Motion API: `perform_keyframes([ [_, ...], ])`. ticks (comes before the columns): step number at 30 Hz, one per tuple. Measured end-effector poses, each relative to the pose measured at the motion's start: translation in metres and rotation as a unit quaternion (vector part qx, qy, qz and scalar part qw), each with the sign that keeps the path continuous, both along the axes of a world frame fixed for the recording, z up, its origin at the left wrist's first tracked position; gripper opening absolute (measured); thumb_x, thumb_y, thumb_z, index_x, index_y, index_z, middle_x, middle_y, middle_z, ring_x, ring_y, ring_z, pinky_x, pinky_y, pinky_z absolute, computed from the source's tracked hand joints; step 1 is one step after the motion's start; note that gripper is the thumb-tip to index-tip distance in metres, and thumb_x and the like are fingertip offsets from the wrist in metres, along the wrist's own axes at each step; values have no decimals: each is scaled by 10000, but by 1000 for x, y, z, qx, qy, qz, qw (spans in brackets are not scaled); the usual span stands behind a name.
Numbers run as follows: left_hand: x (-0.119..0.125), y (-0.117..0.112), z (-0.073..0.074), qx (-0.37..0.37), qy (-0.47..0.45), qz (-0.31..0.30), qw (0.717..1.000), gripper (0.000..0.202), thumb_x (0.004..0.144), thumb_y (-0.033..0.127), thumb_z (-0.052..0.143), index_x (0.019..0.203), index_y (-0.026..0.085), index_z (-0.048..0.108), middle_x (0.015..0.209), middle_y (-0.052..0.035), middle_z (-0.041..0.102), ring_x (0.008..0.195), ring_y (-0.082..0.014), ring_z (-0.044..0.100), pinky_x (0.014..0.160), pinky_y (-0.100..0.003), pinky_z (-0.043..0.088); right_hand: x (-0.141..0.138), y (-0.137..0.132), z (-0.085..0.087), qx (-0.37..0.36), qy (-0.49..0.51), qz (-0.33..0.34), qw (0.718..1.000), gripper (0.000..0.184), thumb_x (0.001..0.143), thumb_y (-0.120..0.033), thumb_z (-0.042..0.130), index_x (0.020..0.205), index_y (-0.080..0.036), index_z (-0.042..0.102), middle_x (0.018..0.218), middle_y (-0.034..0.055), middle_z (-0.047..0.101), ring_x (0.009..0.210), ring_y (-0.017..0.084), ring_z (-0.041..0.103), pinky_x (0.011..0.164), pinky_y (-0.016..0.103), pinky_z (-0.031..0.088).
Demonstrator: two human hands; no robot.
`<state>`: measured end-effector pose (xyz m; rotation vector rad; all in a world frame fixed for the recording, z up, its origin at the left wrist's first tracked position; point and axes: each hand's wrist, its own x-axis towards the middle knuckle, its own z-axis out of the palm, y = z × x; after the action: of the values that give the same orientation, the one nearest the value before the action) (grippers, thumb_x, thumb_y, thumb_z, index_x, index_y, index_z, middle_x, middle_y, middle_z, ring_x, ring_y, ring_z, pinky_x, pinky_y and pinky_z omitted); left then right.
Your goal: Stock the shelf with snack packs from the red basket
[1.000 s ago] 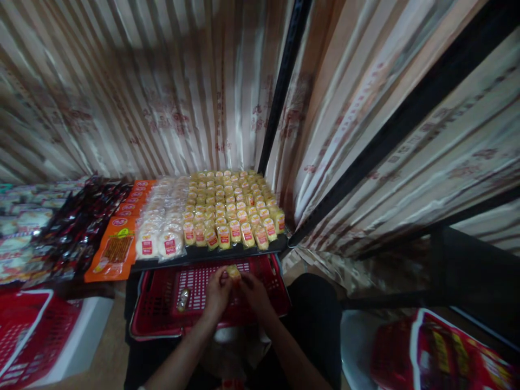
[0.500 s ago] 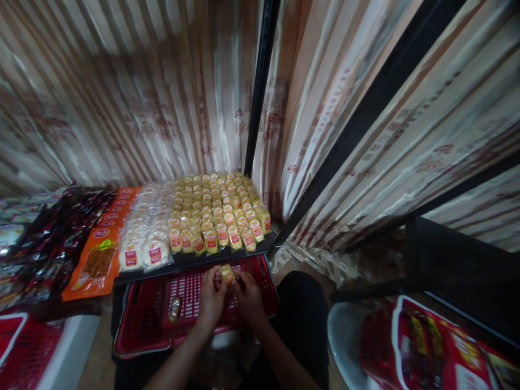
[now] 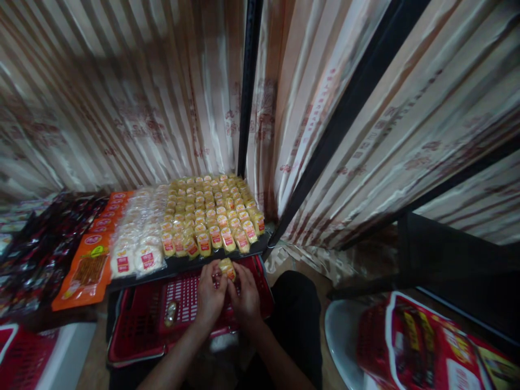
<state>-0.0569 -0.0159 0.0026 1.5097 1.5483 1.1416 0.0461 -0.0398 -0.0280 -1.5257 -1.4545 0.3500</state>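
Item: small yellow packet [image 3: 226, 267], wrapped, red label. Location: being held above the far edge of the red basket [image 3: 134, 336], just below the front lip of the dark shelf [image 3: 179, 265].

Left hand [image 3: 209, 297]: fingers are curling around the packet's left side, pinching it at the top.

Right hand [image 3: 246, 295]: fingers are pressing in from the right, meeting the left hand's fingertips on the same packet. Both hands are touching each other over the basket.

In the basket: one loose packet [image 3: 171, 313] is lying on the grid floor, left of the hands and apart from them.

On the shelf: rows of yellow packets [image 3: 211, 216] are standing tightly packed, nearest row just beyond the held one; round white packets [image 3: 136, 244] are sitting to their left; orange pouches [image 3: 87, 268] and dark pouches [image 3: 36, 244] are lying further left.

Surround: striped curtain [image 3: 122, 108] is hanging behind; black post [image 3: 246, 86] is rising at the shelf corner.

Risk, as judged: the front row is standing close and upright, so a knuckle brushing it could be tipping several packets off the lip. A two-handed fingertip grip on slick wrapping could also be letting the packet slip into the basket.
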Motion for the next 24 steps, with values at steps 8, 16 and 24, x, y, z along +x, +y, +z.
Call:
perform_keyframes([
  [8, 3, 6, -2, 14, -5, -2, 1000, 324, 762, 180, 517, 1085, 188, 541, 1020, -61, 582, 933, -184, 576, 850, -339, 478, -1, 4, -7, 29, -35, -7, 999, 418, 864, -285, 452, 1265, -173, 483, 1154, 133, 588, 1099, 242, 531, 927, 431, 463],
  [16, -5, 25, 23, 80, 23, 13, 996, 269, 785, 222, 511, 1050, 188, 545, 952, -60, 578, 867, -178, 572, 776, -309, 495, -12, 17, 20, 6, -27, 17, 999, 452, 883, -258, 392, 1326, -173, 425, 1236, 133, 542, 1170, 233, 481, 983, 430, 423],
  [24, -9, 38, 27, 105, 80, 37, 991, 288, 819, 233, 464, 1094, 166, 519, 1028, -92, 586, 890, -190, 575, 809, -347, 480, -12, 25, 23, 31, -63, 29, 997, 420, 885, -196, 359, 1291, -158, 464, 1269, 137, 516, 1193, 212, 458, 993, 428, 412],
])
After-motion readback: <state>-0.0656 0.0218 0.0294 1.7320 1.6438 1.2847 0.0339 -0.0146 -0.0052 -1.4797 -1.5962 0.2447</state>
